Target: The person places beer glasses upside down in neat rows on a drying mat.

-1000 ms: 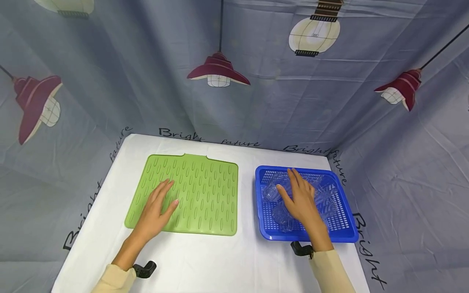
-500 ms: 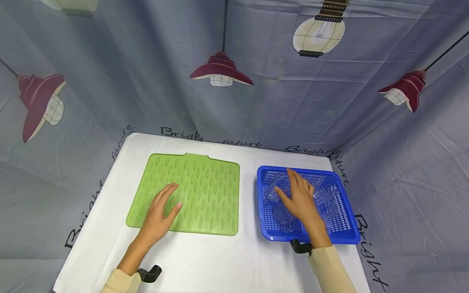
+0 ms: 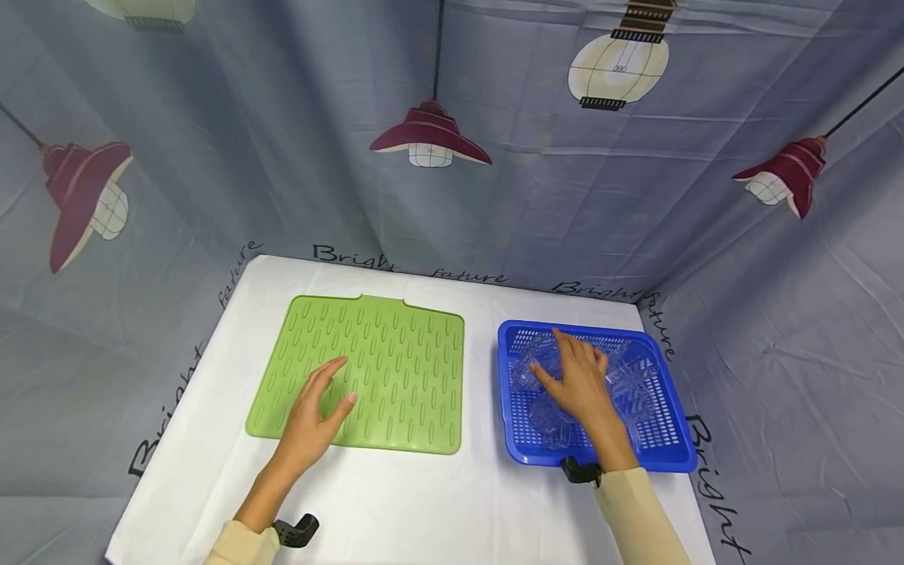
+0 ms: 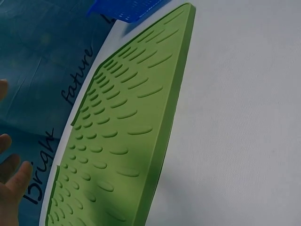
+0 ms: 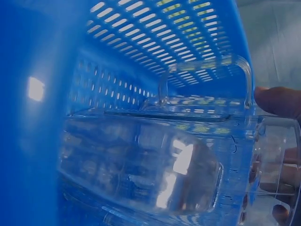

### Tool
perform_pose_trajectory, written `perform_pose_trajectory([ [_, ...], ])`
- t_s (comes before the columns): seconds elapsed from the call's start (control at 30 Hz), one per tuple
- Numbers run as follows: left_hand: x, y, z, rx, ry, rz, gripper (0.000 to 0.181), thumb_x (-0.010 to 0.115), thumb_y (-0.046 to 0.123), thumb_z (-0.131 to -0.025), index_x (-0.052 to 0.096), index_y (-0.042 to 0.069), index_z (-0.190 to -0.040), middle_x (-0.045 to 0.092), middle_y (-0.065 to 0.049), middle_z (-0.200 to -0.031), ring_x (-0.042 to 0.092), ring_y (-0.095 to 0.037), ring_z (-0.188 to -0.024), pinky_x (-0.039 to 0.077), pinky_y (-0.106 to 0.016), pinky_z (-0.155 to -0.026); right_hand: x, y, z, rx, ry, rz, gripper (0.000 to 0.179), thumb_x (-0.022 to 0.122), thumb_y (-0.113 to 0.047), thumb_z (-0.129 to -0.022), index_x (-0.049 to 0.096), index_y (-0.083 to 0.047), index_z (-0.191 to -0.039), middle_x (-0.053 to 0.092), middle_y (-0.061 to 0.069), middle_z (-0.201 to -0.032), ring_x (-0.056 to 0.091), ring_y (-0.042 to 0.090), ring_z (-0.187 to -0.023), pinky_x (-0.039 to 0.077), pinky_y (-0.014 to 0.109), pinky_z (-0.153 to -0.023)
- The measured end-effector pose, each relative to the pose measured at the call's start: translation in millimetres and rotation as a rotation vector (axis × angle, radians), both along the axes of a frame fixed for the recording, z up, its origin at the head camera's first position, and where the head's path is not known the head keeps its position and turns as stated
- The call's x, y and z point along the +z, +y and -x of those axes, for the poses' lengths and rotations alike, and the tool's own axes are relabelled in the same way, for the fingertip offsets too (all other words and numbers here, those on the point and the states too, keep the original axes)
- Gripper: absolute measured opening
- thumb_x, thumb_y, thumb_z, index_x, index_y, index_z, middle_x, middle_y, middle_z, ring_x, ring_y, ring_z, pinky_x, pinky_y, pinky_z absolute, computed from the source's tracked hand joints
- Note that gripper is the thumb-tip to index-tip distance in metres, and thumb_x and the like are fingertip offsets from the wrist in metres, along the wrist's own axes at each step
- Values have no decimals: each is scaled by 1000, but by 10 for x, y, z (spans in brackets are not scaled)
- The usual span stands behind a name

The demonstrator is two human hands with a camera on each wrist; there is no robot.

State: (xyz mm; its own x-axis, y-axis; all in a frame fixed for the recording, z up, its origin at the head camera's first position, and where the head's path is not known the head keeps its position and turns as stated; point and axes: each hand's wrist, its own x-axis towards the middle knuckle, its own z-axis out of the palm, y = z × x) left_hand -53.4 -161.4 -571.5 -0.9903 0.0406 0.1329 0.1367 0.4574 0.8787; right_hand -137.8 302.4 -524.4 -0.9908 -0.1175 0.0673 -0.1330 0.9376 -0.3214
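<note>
My left hand (image 3: pixel 311 420) hovers over the front left of a green ridged mat (image 3: pixel 410 377), fingers loosely bent and nothing in them. A few of its fingertips show at the edge of the left wrist view. On the right, a blue slotted plastic basket (image 3: pixel 507 439) contains several clear mugs (image 3: pixel 549 416). Above them, my right hand (image 3: pixel 582 388) reaches in with thumb and fingers spread apart. Close up in the right wrist view lies a clear mug (image 5: pixel 141 160) on its side. My right fingers show through its clear end; whether they touch it is unclear.
A white cloth (image 3: pixel 424 502) covers the table under the mat and basket. Grey-blue curtains (image 3: pixel 282 157) printed with lamps and lettering surround the table on the back and both sides.
My left hand has shifted slightly right and nearer me over the mat. The fingers of my right hand have bent a little more above the mugs. The head view has swung slightly.
</note>
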Motion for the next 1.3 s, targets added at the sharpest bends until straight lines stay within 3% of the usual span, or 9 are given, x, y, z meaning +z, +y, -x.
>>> perform_pose_trajectory([
  [0.13, -11, 27, -15, -5, -12, -13, 68, 73, 22, -104, 42, 22, -165, 43, -13, -169, 46, -44, -154, 41, -63, -126, -8, 24, 21, -1, 4, 0, 89, 78, -47, -97, 40, -1, -163, 50, 31, -158, 43, 51, -147, 18, 72, -123],
  [0.4, -33, 92, -32, -16, -21, -20, 67, 72, 24, -105, 42, 23, -165, 42, -13, -170, 45, -47, -153, 41, -72, -122, -5, 58, 16, 15, 23, 13, 88, 81, -47, -94, 45, -3, -161, 53, 29, -157, 47, 51, -146, 18, 72, -124],
  [0.6, -27, 114, -18, -26, -11, -18, 68, 73, 22, -105, 42, 20, -165, 42, -14, -169, 45, -46, -154, 41, -70, -123, 16, 68, 1, 26, 35, 2, 87, 82, -46, -94, 47, -3, -161, 54, 28, -157, 49, 49, -146, 19, 72, -125],
  [0.87, 4, 125, -7, -22, 0, -10, 67, 73, 21, -104, 43, 25, -164, 44, -14, -168, 43, -44, -156, 40, -72, -122, 58, 73, -3, 43, 56, -15, 86, 81, -49, -93, 49, -6, -160, 56, 26, -157, 50, 46, -147, 20, 70, -128],
  [1.3, -58, 141, -20, -24, -3, -1, 65, 72, 22, -105, 43, 19, -164, 44, -13, -167, 46, -45, -153, 42, -68, -123, 197, 63, -9, 78, 96, -30, 87, 84, -51, -90, 52, -7, -157, 59, 24, -154, 53, 45, -143, 24, 70, -124],
])
